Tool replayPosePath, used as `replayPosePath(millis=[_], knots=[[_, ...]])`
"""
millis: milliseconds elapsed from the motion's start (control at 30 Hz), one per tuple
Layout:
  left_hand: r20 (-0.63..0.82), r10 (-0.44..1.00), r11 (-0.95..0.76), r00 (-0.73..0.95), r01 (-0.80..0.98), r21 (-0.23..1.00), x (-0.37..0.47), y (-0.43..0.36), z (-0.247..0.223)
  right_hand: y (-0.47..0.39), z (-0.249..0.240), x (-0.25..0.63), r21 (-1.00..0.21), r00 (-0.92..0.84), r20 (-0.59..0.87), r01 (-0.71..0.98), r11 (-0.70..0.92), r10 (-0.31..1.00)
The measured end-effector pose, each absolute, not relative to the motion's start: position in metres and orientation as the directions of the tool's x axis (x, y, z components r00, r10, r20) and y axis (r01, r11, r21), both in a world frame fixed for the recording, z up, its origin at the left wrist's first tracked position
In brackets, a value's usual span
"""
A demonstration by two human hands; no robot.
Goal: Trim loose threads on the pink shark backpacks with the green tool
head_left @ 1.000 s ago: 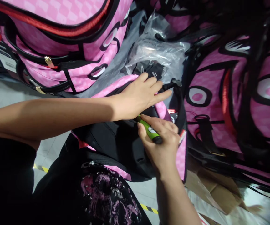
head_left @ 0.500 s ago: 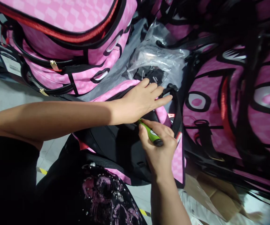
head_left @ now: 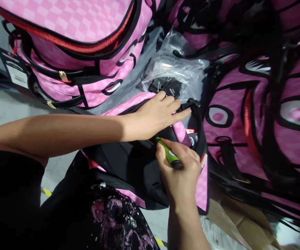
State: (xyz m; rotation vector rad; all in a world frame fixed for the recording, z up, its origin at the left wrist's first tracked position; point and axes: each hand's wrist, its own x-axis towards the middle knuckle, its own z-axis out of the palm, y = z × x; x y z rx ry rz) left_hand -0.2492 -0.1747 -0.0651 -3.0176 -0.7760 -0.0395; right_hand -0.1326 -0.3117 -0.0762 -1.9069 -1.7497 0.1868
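A pink-and-black backpack (head_left: 136, 163) lies across the lap, its black fabric side upward. My left hand (head_left: 157, 114) rests on its upper part with the fingers stretched out, near the pink padded edge. Just below, my right hand (head_left: 182, 163) is closed around a short tool with a green handle (head_left: 168, 152) and a black end. The tool's front end points at the black fabric beside my left wrist; its tip is too hidden to make out. Beyond my left fingertips, a clear plastic bag (head_left: 176, 67) holds black printed tags (head_left: 167, 86).
A larger pink checkered bag (head_left: 69, 24) with red zipper trim stands at the upper left, a tag (head_left: 16, 73) hanging from it. More pink bags (head_left: 233, 121) are piled at the right. A cardboard box (head_left: 246, 218) shows at the lower right.
The right hand and green-handled tool have shifted slightly down and right, a little away from the left wrist. The left hand stays flat in nearly the same place. The view has tilted slightly.
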Motion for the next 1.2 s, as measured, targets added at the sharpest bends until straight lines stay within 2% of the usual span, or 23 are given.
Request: replayPosePath(millis=[67,200,267,400,533,700,800,967,1200], knots=[[0.045,0.479,-0.877,0.877,0.48,-0.004,-0.249,-0.175,-0.066,-0.31,-0.077,-0.133,-0.478,0.148,0.259,0.878,-0.006,0.954],[0.002,0.45,-0.893,0.893,0.449,0.015,-0.254,-0.168,-0.06,-0.308,-0.08,-0.135,-0.654,0.178,0.182,0.756,-0.015,0.967],[-0.043,0.432,-0.901,0.901,0.433,0.022,-0.262,-0.164,-0.051,-0.311,-0.08,-0.136,-0.696,0.21,0.169,0.717,-0.034,0.963],[-0.17,0.526,-0.842,0.833,0.539,0.037,-0.284,-0.163,-0.035,-0.315,-0.082,-0.141,-0.678,0.201,0.263,0.734,0.033,0.944],[-0.164,0.615,-0.778,0.771,0.628,0.035,-0.29,-0.174,-0.035,-0.31,-0.092,-0.154,-0.701,0.184,0.353,0.702,0.129,0.917],[-0.177,0.692,-0.72,0.7,0.689,-0.09,-0.278,-0.181,-0.045,-0.302,-0.108,-0.162,-0.728,0.208,0.372,0.67,0.145,0.905],[-0.154,0.684,-0.729,0.713,0.673,-0.122,-0.277,-0.179,-0.048,-0.302,-0.111,-0.159,-0.729,0.209,0.374,0.669,0.147,0.903],[-0.175,0.596,-0.8,0.784,0.598,-0.044,-0.288,-0.172,-0.045,-0.306,-0.106,-0.152,-0.737,0.191,0.361,0.658,0.154,0.913],[-0.234,0.589,-0.792,0.773,0.611,0.024,-0.288,-0.167,-0.041,-0.301,-0.099,-0.159,-0.751,0.201,0.311,0.651,0.111,0.929]])
